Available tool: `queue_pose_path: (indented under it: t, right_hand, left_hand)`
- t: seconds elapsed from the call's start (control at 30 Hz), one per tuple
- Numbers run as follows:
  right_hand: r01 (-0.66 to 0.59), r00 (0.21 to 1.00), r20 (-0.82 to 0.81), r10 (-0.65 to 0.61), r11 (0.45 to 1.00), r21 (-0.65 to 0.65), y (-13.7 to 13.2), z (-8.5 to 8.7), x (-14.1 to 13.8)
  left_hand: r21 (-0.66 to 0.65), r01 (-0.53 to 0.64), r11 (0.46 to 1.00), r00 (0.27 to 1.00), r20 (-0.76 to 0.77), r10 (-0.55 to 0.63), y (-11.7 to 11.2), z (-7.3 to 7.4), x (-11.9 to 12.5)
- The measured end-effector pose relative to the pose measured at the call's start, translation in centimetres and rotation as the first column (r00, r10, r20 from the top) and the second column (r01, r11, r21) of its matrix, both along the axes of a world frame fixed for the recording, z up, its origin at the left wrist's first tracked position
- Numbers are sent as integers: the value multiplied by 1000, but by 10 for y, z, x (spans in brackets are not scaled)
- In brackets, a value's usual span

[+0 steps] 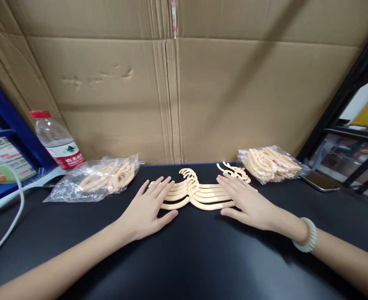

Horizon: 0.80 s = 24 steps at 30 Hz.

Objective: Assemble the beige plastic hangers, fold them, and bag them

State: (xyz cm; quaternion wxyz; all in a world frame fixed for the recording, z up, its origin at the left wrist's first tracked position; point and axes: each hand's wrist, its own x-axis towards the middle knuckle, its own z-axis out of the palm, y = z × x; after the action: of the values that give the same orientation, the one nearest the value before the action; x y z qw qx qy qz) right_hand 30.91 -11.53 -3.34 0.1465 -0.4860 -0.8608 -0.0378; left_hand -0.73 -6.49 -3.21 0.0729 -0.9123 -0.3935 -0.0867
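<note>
Several beige clothes hangers (209,204) lie fanned in an overlapping row on the black table, their curled hooks pointing away from me. My left hand (148,208) lies palm down over their left ends, fingers stretched out and thumb apart. Over the right ends rests my right hand (249,202), also flat with fingers extended, a pale coiled band on its wrist. Both hands cover the hangers' outer ends. Just beyond my right fingers are more curved beige pieces (232,168), partly hidden by that hand.
A clear plastic bag (68,189) with beige pieces lies left; another filled bag (271,164) lies right, near a phone (319,181). A red-capped bottle (57,139) and white cable (19,200) are at left. A cardboard wall (108,83) closes the back.
</note>
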Motion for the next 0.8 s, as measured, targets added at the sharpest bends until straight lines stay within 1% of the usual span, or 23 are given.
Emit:
queue_pose_path:
  t: [0.1,0.2,0.37,0.47,0.57,0.63,0.67,0.73,0.8]
  right_hand:
    - [17,999,44,-14,998,-68,-3,-7,-6]
    - [43,999,31,-41,997,-65,-6,-6,-10]
    - [123,992,20,-123,992,-3,-17,-9,-20]
    - [166,985,39,-167,986,20,-23,-10,-23]
    - [143,989,44,-143,990,15,-21,-5,-18]
    - [147,988,46,-150,988,54,-14,3,-9]
    - [177,982,51,-182,980,89,-9,7,-3]
    - [296,949,71,-308,945,138,1,14,10]
    - [422,893,122,-433,900,108,9,18,22]
  left_hand:
    - [-94,-25,995,999,-33,22,5,2,-2]
    - [-136,-33,990,999,-33,29,1,3,0]
    - [-154,-22,988,1000,-15,20,-13,1,3]
    - [-149,-12,989,1000,-24,8,-17,-1,4]
    - [-134,3,991,1000,-18,-5,-17,-2,5]
    - [-126,6,992,1000,-15,-8,-17,-2,5]
    - [-123,6,992,1000,-14,-8,-17,-1,5]
    - [-117,6,993,1000,-9,-7,-18,-1,6]
    - [-112,9,994,1000,4,-9,-18,-1,6]
